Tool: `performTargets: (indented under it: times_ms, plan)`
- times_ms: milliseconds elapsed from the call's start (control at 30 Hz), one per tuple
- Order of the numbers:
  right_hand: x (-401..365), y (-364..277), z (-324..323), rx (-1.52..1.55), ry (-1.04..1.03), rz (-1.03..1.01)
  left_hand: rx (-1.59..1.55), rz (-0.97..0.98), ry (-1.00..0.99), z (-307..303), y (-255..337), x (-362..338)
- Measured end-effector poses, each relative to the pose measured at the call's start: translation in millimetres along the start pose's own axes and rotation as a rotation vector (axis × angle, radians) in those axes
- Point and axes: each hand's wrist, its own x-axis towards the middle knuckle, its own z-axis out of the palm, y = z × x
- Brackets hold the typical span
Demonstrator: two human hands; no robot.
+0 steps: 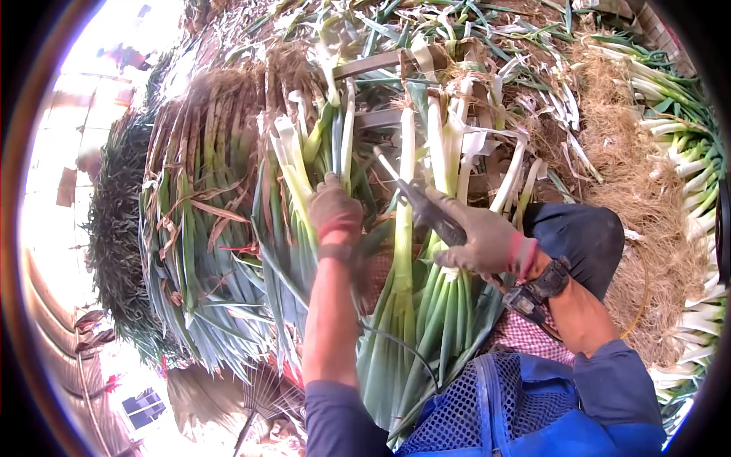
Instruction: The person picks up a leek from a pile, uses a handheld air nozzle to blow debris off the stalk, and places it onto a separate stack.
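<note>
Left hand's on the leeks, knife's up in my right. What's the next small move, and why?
Probably ease the knife onto the white leek stalk it crosses. The right hand holds the blade raised against that stalk, while the left hand grips the neighbouring leeks, which seems to steady them for a cut.

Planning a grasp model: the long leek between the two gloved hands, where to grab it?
Grip the leek on its white shank, straight and round, above the splaying leaves. Come from its left, by the left hand; the right hand and its tool crowd the right.
</note>
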Motion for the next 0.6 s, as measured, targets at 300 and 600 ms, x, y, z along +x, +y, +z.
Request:
performTargets:
  times_ms: [300,600]
  plan:
    - [17,-30,-20,-0.244,-0.168,0.073,-0.444,0.150,-0.319,-58,4,-127]
    - [40,-27,-43,-0.416,0.067,0.193,-0.885,0.367,-1.115,-144,16,-138]
